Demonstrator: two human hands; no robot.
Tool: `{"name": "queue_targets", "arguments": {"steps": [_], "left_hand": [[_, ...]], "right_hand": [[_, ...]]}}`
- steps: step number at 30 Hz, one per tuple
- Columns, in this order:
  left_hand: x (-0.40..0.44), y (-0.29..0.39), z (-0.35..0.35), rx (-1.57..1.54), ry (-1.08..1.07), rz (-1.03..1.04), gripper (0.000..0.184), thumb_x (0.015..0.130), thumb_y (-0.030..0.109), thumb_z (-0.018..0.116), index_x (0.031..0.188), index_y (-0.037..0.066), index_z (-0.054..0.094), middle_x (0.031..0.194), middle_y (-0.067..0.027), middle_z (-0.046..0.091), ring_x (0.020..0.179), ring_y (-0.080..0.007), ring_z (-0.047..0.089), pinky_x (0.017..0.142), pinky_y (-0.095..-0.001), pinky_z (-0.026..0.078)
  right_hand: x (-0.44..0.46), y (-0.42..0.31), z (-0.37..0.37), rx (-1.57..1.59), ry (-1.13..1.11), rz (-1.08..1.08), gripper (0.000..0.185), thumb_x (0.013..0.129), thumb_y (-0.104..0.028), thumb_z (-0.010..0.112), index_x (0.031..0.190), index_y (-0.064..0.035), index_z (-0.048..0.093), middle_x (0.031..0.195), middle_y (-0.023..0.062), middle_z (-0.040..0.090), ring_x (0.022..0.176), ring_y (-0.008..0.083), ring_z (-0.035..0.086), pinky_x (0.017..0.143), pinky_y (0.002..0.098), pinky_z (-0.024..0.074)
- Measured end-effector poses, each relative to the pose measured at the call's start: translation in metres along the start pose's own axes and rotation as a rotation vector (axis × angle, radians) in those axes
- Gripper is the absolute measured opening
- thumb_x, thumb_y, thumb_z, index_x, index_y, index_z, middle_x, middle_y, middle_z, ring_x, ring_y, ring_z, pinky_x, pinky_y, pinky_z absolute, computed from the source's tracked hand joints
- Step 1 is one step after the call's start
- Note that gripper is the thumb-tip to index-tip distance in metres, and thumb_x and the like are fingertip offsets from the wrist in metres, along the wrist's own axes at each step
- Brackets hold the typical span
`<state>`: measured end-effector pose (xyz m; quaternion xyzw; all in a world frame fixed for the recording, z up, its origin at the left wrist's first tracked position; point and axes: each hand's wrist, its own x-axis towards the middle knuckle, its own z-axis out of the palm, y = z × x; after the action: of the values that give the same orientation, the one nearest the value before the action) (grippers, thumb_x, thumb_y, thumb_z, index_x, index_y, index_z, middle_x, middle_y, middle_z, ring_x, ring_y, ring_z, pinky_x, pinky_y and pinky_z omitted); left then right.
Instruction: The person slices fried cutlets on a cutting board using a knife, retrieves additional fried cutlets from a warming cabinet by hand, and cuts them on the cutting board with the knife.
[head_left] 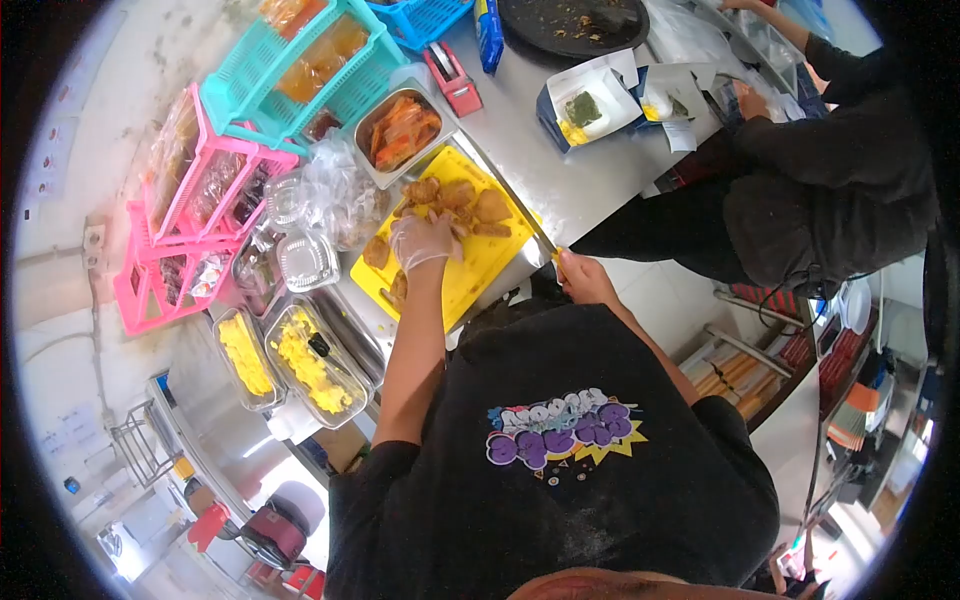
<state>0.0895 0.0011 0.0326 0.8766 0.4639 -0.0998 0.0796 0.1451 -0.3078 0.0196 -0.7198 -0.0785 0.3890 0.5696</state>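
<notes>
On a yellow cutting board [470, 270] lie several browned pieces of cooked meat [457, 193]. My left hand [424, 242], in a clear plastic glove, is over the board with its fingers curled on a piece of meat, which they partly hide. My bare right hand [585, 278] is closed round the handle of a long knife [515, 200]. The blade points away from me along the board's right edge, apart from the meat. Just beyond the board is a metal pan [368, 172] of orange-red food [402, 132].
Two clear containers of yellow food [318, 370] stand at left, near clear plastic boxes [305, 258]. Pink baskets [190, 235], a teal basket [330, 75] and a red tape dispenser [452, 80] line the back. Boxed food [590, 105] is near a person in dark clothing [830, 180] at right.
</notes>
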Motion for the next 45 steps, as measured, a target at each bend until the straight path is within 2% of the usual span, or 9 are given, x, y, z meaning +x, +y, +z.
{"name": "queue_targets", "arguments": {"steps": [11,15,18,21,30,36,39,43,45], "left_hand": [[0.012,-0.014,0.024,-0.118,0.087,0.164,0.040,0.092,0.032,0.065,0.122,0.007,0.070,0.125,-0.0277,0.066,0.113,-0.0424,0.065,0.098,-0.0504,0.051],[0.008,-0.025,0.036,-0.173,0.215,0.228,0.042,0.096,0.038,0.060,0.125,0.009,0.069,0.116,-0.0264,0.069,0.114,-0.0419,0.064,0.100,-0.0494,0.051],[-0.006,-0.024,0.016,-0.201,0.093,0.229,0.043,0.096,0.038,0.061,0.126,0.008,0.067,0.118,-0.0274,0.068,0.115,-0.0420,0.063,0.102,-0.0505,0.049],[-0.015,-0.005,-0.010,-0.109,-0.109,0.075,0.050,0.093,0.037,0.066,0.137,0.014,0.063,0.135,-0.0286,0.059,0.126,-0.0429,0.059,0.100,-0.0527,0.051],[-0.007,-0.002,0.000,-0.058,0.017,0.202,0.052,0.092,0.037,0.068,0.135,0.008,0.061,0.147,-0.0327,0.047,0.131,-0.0431,0.054,0.103,-0.0514,0.049],[0.011,-0.015,0.025,-0.151,0.006,0.093,0.047,0.089,0.025,0.067,0.135,0.013,0.063,0.132,-0.0213,0.064,0.133,-0.0429,0.052,0.107,-0.0526,0.045],[0.028,-0.039,0.026,-0.204,0.034,0.216,0.033,0.088,0.020,0.070,0.117,0.003,0.066,0.115,-0.0249,0.068,0.111,-0.0421,0.064,0.097,-0.0475,0.052],[0.014,-0.054,0.005,-0.559,-0.001,0.004,0.036,0.085,0.014,0.069,0.118,0.003,0.063,0.106,-0.0216,0.070,0.102,-0.0422,0.066,0.094,-0.0470,0.051],[0.004,-0.069,0.041,-0.514,0.044,0.122,0.042,0.085,0.016,0.070,0.124,0.002,0.061,0.104,-0.0200,0.070,0.104,-0.0414,0.065,0.094,-0.0472,0.051]], "right_hand": [[0.004,-0.010,0.005,0.048,-0.073,0.137,0.047,0.110,-0.040,0.049,0.075,-0.0094,0.056,0.066,-0.0040,0.045,0.059,0.0069,0.042,0.054,0.0265,0.0319],[0.013,0.009,0.006,-0.036,-0.052,0.090,0.057,0.107,-0.053,0.050,0.081,-0.0041,0.066,0.066,0.0026,0.058,0.056,0.0125,0.052,0.053,0.0308,0.0429],[0.015,0.021,0.005,-0.066,-0.061,0.022,0.058,0.107,-0.053,0.049,0.082,-0.0034,0.066,0.066,0.0035,0.058,0.059,0.0137,0.054,0.056,0.0322,0.0451],[0.011,0.014,0.005,-0.055,-0.049,0.157,0.059,0.107,-0.053,0.049,0.083,-0.0021,0.066,0.068,0.0054,0.059,0.064,0.0163,0.057,0.063,0.0349,0.0479],[0.005,0.009,0.012,-0.125,-0.016,0.070,0.059,0.106,-0.052,0.050,0.084,0.0003,0.066,0.070,0.0075,0.062,0.068,0.0192,0.057,0.067,0.0370,0.0483],[0.002,0.002,0.011,-0.118,-0.031,0.137,0.058,0.106,-0.052,0.049,0.083,-0.0013,0.067,0.070,0.0071,0.061,0.066,0.0188,0.058,0.065,0.0368,0.0489],[0.006,0.010,0.013,-0.134,-0.034,0.049,0.058,0.106,-0.053,0.050,0.084,-0.0016,0.067,0.070,0.0067,0.062,0.066,0.0180,0.058,0.064,0.0363,0.0483],[-0.004,0.002,0.012,-0.158,0.005,0.091,0.058,0.106,-0.053,0.049,0.085,-0.0012,0.067,0.069,0.0072,0.062,0.066,0.0186,0.059,0.064,0.0373,0.0486],[-0.005,-0.001,0.011,-0.158,0.016,0.094,0.057,0.106,-0.051,0.049,0.083,-0.0015,0.066,0.068,0.0065,0.061,0.065,0.0183,0.058,0.064,0.0374,0.0485]]}}
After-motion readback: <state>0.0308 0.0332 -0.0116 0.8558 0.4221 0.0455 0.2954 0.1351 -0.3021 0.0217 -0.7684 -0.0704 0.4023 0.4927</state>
